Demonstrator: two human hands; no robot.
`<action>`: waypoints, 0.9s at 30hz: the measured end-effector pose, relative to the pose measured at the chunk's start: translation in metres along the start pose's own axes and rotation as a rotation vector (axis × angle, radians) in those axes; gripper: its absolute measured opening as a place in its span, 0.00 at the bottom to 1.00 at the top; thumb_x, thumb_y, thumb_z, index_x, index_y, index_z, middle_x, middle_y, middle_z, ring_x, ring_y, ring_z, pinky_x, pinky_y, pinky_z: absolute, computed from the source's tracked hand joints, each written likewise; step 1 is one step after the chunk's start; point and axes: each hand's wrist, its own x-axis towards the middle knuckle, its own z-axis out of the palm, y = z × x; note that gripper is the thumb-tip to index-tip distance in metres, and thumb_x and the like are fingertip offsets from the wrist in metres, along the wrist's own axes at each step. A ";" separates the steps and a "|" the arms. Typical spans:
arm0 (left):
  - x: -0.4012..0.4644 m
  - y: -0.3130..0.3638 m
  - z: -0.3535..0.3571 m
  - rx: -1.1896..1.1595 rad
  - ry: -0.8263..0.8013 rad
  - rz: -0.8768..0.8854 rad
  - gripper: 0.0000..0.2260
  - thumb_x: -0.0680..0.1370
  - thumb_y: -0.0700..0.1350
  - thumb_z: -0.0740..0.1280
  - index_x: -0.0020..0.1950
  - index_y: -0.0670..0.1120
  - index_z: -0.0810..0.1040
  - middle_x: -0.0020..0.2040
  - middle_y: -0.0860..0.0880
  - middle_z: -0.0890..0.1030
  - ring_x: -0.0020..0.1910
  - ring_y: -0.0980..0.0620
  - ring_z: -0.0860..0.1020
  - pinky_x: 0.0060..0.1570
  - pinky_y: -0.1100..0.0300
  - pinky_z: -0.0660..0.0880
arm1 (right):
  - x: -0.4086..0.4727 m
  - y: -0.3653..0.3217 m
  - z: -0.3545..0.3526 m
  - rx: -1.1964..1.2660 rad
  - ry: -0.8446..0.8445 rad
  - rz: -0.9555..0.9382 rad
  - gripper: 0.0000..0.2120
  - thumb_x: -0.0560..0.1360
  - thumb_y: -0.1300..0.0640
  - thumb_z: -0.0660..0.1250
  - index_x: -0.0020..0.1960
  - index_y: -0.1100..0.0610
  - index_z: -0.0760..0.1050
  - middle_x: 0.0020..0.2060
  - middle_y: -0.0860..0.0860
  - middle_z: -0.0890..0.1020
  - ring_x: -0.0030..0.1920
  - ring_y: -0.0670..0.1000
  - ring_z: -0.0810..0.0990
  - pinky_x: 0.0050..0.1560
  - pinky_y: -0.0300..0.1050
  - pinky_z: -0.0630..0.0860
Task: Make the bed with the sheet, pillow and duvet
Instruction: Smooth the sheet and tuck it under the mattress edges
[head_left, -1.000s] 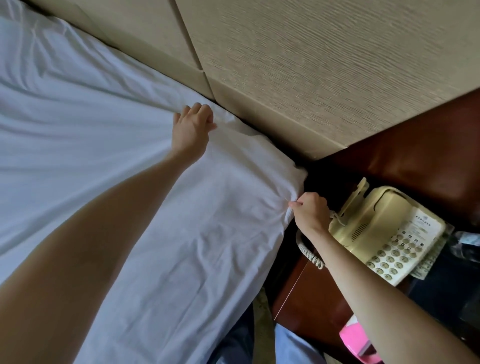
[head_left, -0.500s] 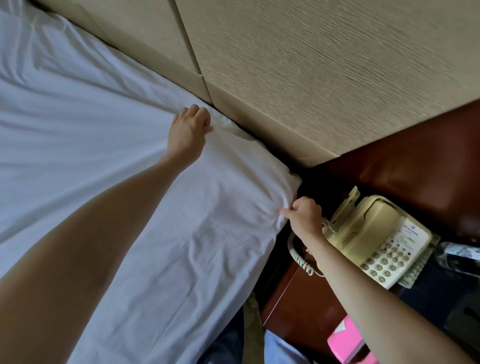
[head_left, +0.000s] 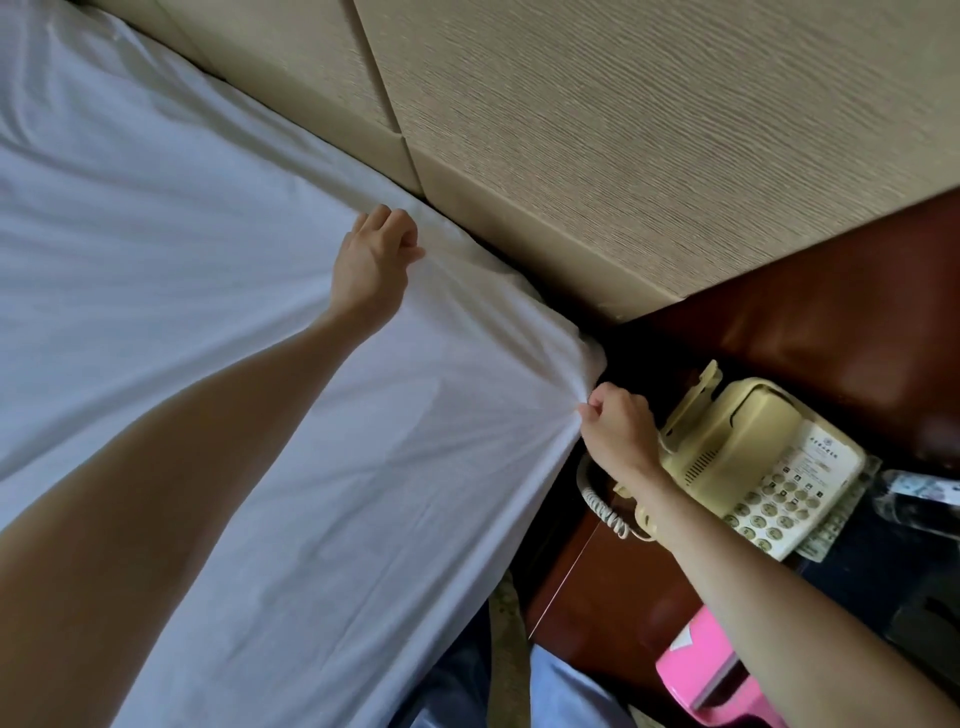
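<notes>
A white sheet (head_left: 218, 291) covers the mattress and fills the left half of the view, up to the beige padded headboard (head_left: 597, 135). My left hand (head_left: 374, 260) lies on the sheet near the headboard with fingers curled, gripping a fold of the fabric. My right hand (head_left: 618, 431) pinches the sheet at the mattress corner, where creases gather toward its fingers. No pillow or duvet is in view.
A dark wooden nightstand (head_left: 613, 587) stands right of the bed, carrying a cream telephone (head_left: 753, 457) with a coiled cord just behind my right hand. A pink object (head_left: 701, 670) sits at the lower right. A plastic bottle (head_left: 914, 499) lies at the right edge.
Both hands keep their hold on the sheet. My left hand has slid slightly down and away from the headboard; the right hand stays at the corner as the view shifts.
</notes>
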 end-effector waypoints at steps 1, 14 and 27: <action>0.001 0.000 -0.003 0.011 0.005 0.026 0.06 0.74 0.36 0.68 0.42 0.39 0.71 0.40 0.43 0.74 0.40 0.45 0.68 0.40 0.55 0.63 | 0.000 0.002 -0.007 -0.038 -0.005 -0.050 0.07 0.77 0.60 0.64 0.40 0.60 0.72 0.36 0.54 0.78 0.41 0.55 0.78 0.41 0.49 0.76; 0.011 0.003 0.011 0.182 -0.027 -0.010 0.03 0.77 0.40 0.65 0.47 0.42 0.73 0.46 0.44 0.75 0.49 0.42 0.70 0.46 0.55 0.56 | 0.003 0.005 -0.018 -0.144 0.032 -0.207 0.08 0.77 0.59 0.65 0.41 0.57 0.67 0.40 0.52 0.76 0.42 0.55 0.77 0.37 0.48 0.72; -0.011 -0.069 -0.041 0.387 -0.357 0.084 0.24 0.79 0.54 0.64 0.73 0.50 0.67 0.72 0.45 0.66 0.69 0.40 0.63 0.64 0.43 0.60 | 0.040 -0.063 0.004 -0.258 0.005 -0.488 0.22 0.74 0.58 0.66 0.67 0.57 0.67 0.64 0.53 0.72 0.60 0.59 0.72 0.55 0.56 0.73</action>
